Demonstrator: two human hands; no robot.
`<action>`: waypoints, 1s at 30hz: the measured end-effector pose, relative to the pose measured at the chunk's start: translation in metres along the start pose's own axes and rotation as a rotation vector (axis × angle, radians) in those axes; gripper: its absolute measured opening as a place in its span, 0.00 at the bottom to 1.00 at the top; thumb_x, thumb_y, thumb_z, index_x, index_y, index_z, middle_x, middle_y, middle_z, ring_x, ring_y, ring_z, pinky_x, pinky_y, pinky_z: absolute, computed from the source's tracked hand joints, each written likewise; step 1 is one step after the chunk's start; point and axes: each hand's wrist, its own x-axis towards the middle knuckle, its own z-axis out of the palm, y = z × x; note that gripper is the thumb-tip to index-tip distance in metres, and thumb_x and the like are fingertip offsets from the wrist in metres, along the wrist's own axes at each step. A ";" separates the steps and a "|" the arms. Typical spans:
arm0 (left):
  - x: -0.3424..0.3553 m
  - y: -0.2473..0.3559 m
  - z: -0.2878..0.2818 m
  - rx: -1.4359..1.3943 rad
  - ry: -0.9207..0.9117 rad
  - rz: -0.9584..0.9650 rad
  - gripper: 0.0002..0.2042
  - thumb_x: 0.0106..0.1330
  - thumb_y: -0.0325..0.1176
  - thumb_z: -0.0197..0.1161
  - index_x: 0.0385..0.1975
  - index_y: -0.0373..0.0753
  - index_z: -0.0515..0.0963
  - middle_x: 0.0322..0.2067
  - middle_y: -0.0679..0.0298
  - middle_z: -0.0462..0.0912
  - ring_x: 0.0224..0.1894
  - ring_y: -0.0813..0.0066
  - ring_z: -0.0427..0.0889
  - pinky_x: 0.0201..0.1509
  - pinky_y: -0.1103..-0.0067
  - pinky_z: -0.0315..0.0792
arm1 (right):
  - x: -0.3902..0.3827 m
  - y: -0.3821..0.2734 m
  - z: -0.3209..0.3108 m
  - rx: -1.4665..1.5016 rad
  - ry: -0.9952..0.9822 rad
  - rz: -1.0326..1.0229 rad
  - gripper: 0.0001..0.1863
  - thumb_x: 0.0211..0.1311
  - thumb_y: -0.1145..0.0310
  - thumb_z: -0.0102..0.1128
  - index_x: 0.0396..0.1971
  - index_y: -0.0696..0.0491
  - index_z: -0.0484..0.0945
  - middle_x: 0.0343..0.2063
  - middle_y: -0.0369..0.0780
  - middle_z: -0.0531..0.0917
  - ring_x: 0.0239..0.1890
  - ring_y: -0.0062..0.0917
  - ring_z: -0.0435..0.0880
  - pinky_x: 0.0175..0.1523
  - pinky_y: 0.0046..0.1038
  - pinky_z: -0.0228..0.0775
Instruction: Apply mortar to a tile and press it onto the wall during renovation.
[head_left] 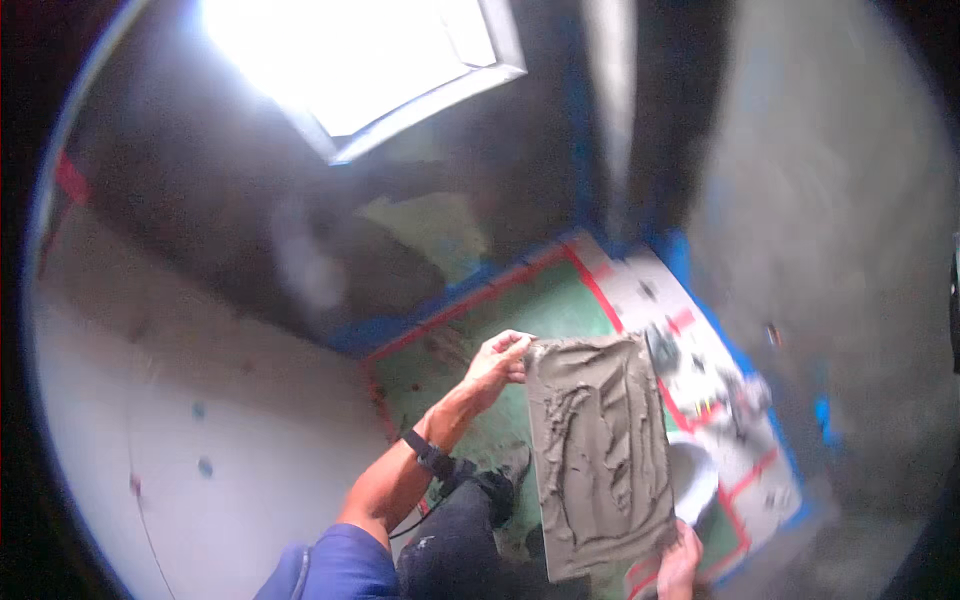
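Note:
A rectangular slab point(600, 450), thickly coated with rippled grey-brown mortar, is held out in front of me with its long sides running away from me. My left hand point(500, 365) grips its upper left corner, thumb on the edge. My right hand point(680, 560) grips the lower right corner, partly cut by the frame's lower edge. A white bucket point(694, 470) stands beyond the slab's right edge, partly hidden by it.
Green floor covering point(500, 320) with red tape borders lies below, with tools point(740, 395) on a white strip at the right. Dark walls rise around a bright window point(370, 50); a pale wall panel point(190, 420) is at left, a grey wall point(830, 200) at right. My legs point(450, 540) show below.

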 end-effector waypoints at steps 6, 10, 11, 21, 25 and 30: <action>-0.140 0.088 0.089 -0.906 0.046 0.621 0.29 0.72 0.60 0.39 0.62 0.46 0.65 0.63 0.58 0.68 0.67 0.62 0.64 0.71 0.60 0.57 | -0.027 -0.188 0.027 -0.279 -0.406 -0.254 0.27 0.72 0.55 0.37 0.58 0.61 0.71 0.53 0.49 0.79 0.54 0.36 0.77 0.62 0.39 0.66; -0.161 0.067 0.114 -1.327 0.110 0.814 0.30 0.73 0.61 0.30 0.66 0.50 0.59 0.65 0.55 0.65 0.67 0.52 0.63 0.72 0.55 0.55 | -0.037 -0.277 0.053 -0.025 -0.770 -0.098 0.29 0.71 0.53 0.38 0.60 0.60 0.68 0.54 0.49 0.77 0.56 0.35 0.76 0.62 0.38 0.66; -0.168 0.084 0.130 -1.363 0.188 0.818 0.29 0.74 0.60 0.30 0.66 0.50 0.60 0.65 0.56 0.66 0.67 0.52 0.63 0.72 0.55 0.55 | -0.038 -0.297 0.061 -0.027 -0.788 -0.139 0.29 0.71 0.52 0.39 0.61 0.59 0.67 0.54 0.49 0.78 0.56 0.36 0.76 0.63 0.39 0.66; -0.156 0.056 0.167 -1.406 0.191 1.115 0.25 0.75 0.56 0.28 0.48 0.48 0.71 0.60 0.58 0.72 0.63 0.51 0.69 0.67 0.52 0.62 | -0.014 -0.300 0.090 0.258 -0.931 -0.858 0.43 0.57 0.51 0.59 0.67 0.56 0.55 0.64 0.54 0.64 0.67 0.45 0.61 0.72 0.41 0.47; -0.135 0.043 0.166 -1.398 0.259 1.219 0.24 0.76 0.56 0.28 0.48 0.48 0.70 0.59 0.57 0.73 0.61 0.50 0.70 0.65 0.51 0.64 | 0.100 -0.300 0.046 0.245 -1.009 -0.917 0.41 0.58 0.51 0.58 0.66 0.56 0.57 0.63 0.53 0.65 0.66 0.43 0.62 0.71 0.40 0.49; -0.125 0.028 0.144 -1.262 0.537 1.293 0.25 0.75 0.56 0.28 0.56 0.48 0.67 0.57 0.56 0.73 0.58 0.52 0.72 0.63 0.56 0.65 | -0.033 -0.286 0.191 0.179 -1.156 -0.963 0.37 0.59 0.52 0.57 0.64 0.57 0.59 0.60 0.51 0.66 0.63 0.41 0.64 0.69 0.38 0.51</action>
